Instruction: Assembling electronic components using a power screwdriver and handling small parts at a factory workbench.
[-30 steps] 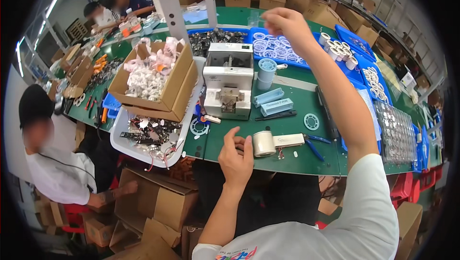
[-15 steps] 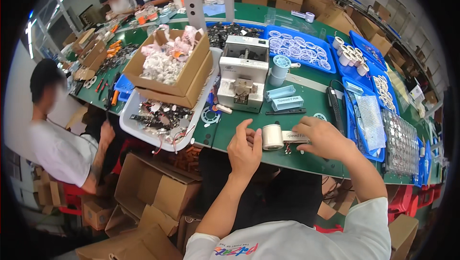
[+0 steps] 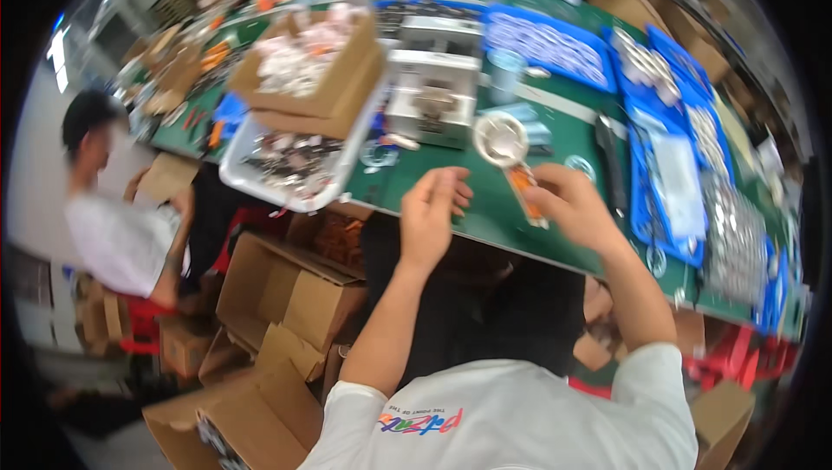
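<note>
A partly assembled handheld fan [image 3: 501, 139], with a round white head and an orange part along its open handle, is tilted over the front of the green table. My right hand [image 3: 568, 201] grips the handle end from the right, thumb and fingers closed on it. Left of the fan and apart from it, my left hand [image 3: 431, 213] hovers near the table edge, its fingers loosely bent and holding nothing I can see. Behind the fan stands a grey-white bench machine [image 3: 433, 93]. Light-blue plastic pieces [image 3: 530, 128] lie just beyond the fan head. The view is blurred by motion.
A cardboard box of white and pink parts [image 3: 334, 93] rests over a white tub [image 3: 232, 171] of small parts at left. Blue trays [image 3: 598, 80] with white rings and cylinders line the right, beside a black tool [image 3: 609, 162]. Another person [image 3: 113, 219] sits at left.
The fan has turned so its round face shows and its orange inside is visible. My right hand has tilted its handle down. My left hand has drawn away from the head.
</note>
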The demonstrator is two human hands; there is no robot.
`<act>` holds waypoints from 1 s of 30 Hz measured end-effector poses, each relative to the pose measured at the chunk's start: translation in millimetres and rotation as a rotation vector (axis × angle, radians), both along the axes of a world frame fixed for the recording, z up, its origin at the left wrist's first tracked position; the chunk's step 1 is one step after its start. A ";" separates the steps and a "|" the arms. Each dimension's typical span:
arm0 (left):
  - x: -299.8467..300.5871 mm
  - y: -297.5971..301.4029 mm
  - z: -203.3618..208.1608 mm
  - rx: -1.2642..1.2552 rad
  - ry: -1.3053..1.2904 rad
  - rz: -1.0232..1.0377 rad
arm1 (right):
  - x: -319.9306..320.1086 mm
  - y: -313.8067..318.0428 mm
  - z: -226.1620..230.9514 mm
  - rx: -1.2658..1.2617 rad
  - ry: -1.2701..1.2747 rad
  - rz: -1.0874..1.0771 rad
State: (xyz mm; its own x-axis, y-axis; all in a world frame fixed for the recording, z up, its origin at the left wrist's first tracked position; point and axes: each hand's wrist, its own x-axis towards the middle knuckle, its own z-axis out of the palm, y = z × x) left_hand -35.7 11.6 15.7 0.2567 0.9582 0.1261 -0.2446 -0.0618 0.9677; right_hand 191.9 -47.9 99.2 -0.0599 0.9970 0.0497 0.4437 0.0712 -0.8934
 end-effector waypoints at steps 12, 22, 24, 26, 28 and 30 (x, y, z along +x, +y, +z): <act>30.9 -26.8 1.7 0.012 -0.133 -0.072 | -45.2 -21.3 -28.5 0.143 0.236 -0.149; 41.9 -31.5 10.3 -0.067 -0.171 -0.041 | -33.5 -23.0 -31.7 0.172 0.104 -0.256; 39.5 -30.0 3.6 -0.022 -0.255 -0.108 | -33.2 -17.7 -38.9 0.107 0.259 -0.265; 35.2 -27.6 2.6 -0.055 -0.294 -0.120 | -30.2 -17.3 -41.1 0.109 0.321 -0.260; 35.8 -27.3 0.1 -0.142 -0.374 -0.197 | -24.4 -17.7 -42.7 0.068 0.384 -0.298; 33.0 -25.9 -5.4 -0.223 -0.415 -0.235 | -28.1 -13.3 -36.2 0.049 0.469 -0.334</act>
